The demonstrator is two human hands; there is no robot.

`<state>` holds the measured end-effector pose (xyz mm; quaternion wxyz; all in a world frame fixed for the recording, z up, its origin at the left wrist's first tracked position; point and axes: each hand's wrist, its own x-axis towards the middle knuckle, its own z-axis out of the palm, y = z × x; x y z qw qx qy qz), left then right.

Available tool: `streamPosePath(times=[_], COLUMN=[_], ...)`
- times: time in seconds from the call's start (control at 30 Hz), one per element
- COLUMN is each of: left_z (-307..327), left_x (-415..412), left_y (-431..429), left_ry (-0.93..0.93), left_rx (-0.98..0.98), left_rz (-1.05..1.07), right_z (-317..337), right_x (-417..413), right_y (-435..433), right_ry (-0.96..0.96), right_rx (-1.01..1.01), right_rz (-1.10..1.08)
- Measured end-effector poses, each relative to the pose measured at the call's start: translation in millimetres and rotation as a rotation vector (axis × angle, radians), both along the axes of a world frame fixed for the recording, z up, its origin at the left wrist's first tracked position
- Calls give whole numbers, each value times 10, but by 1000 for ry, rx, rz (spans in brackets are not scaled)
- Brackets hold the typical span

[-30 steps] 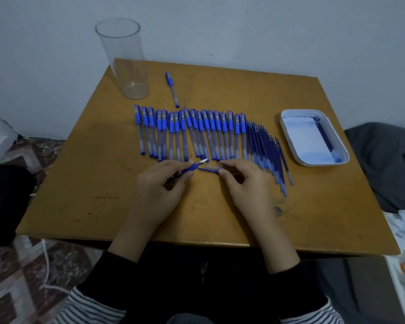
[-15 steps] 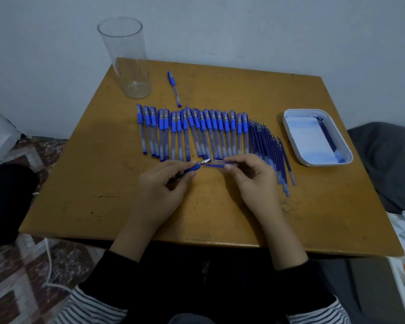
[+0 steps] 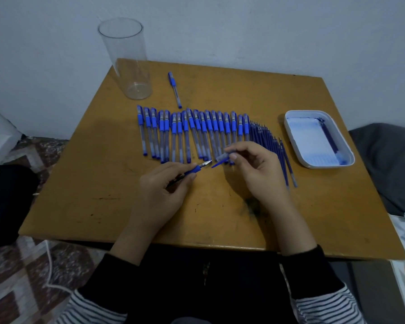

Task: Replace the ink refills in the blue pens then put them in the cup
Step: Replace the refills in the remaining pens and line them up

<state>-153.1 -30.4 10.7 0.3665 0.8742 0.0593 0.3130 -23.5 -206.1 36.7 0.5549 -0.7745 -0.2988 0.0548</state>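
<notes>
Pinching the blue pen [image 3: 195, 170] between thumb and fingers, our left hand [image 3: 164, 190] has it low over the near-middle of the table [image 3: 91, 183]. The pen's metal tip is uncovered and points right and a bit far. Our right hand [image 3: 257, 169] pinches one cap [image 3: 220, 160] at its fingertips, just right of that tip. The two are close but apart, as far as we can tell. So that's one pen and one cap in hand.

Just beyond the hands lies a row of pens [image 3: 191, 127], side by side, blue grips toward the far side. We count about eighteen, though the right hand covers the near ends of a few. Fanned out at the right end of the row is a bunch of dark blue refills [image 3: 267, 141]; they overlap too much for a proper count. One lone pen [image 3: 174, 90] lies by itself farther back, just right of the cup [image 3: 126, 61]. That's one clear cup, upright at the far left corner. Over on the right sits one white tray [image 3: 326, 165], with at least one dark refill [image 3: 330, 139] along its right wall.
</notes>
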Motion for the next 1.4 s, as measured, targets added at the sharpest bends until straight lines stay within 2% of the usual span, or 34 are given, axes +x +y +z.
streamPosePath(times=[0.27,0.37,0.5,0.77,1.4], left_z=[-38,-55,-46,-43,-18], left_x=[14,25,12,31,39], left_y=[8,15,25,4,15], left_ry=[-19,-47,-59,-70,-76], left_rx=[17,-6,-33,-116,-148], left_rz=[-3,25,35,47,82], right_z=[-39,-70,-139,-165,-117], right_x=[-75,-181,-316,-370,-267], right_y=[110,206,316,373,430], right_ry=[-10,94,290,402,396], right_rx=[42,175,402,544,461], right_rz=[78,70,-47,-47,17])
